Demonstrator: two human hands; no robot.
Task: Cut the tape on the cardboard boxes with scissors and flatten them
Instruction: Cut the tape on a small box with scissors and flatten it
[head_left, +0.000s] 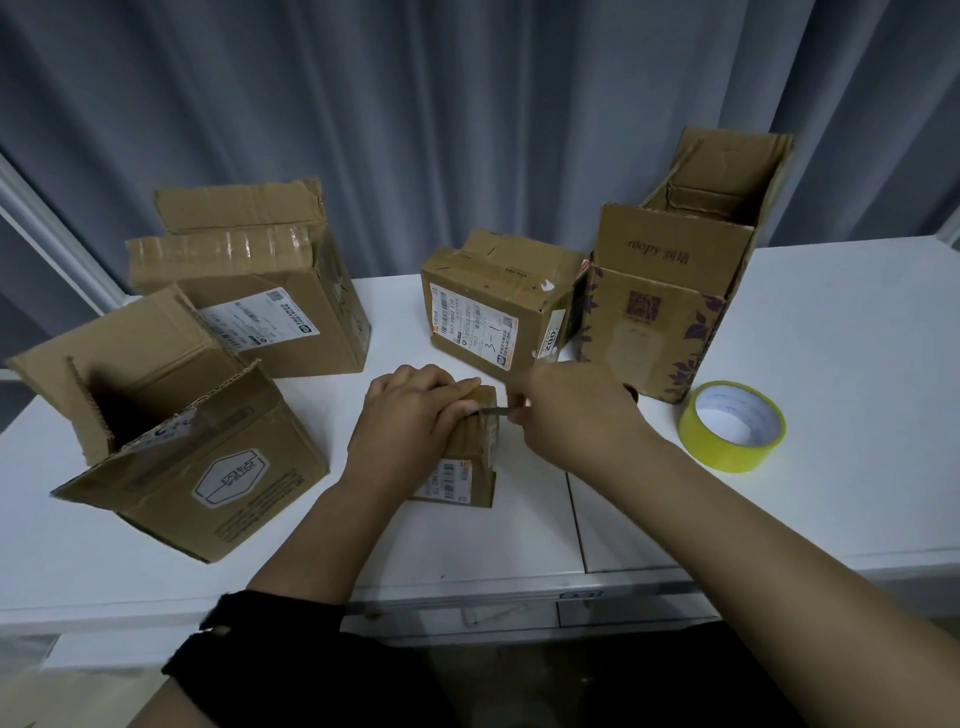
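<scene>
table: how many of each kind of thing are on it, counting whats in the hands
cardboard boxes: 5
yellow tape roll: 1
scissors: 1
total: 7

Both arms reach forward, and the forearms converge so the hands sit close together. The left hand (410, 415) lies palm down with its fingers curled over the top of the small box (470, 470). Its wrist is nearly straight, and a black sleeve (249, 639) covers the arm far behind the grip. The right hand (569, 410), just right of the left grip, is closed on the scissors (496, 411), back of the hand up and fingers mostly hidden. The blade points left, its tip right at the left fingers. The right forearm is bare and slants in from behind and to the right of its grip.
</scene>
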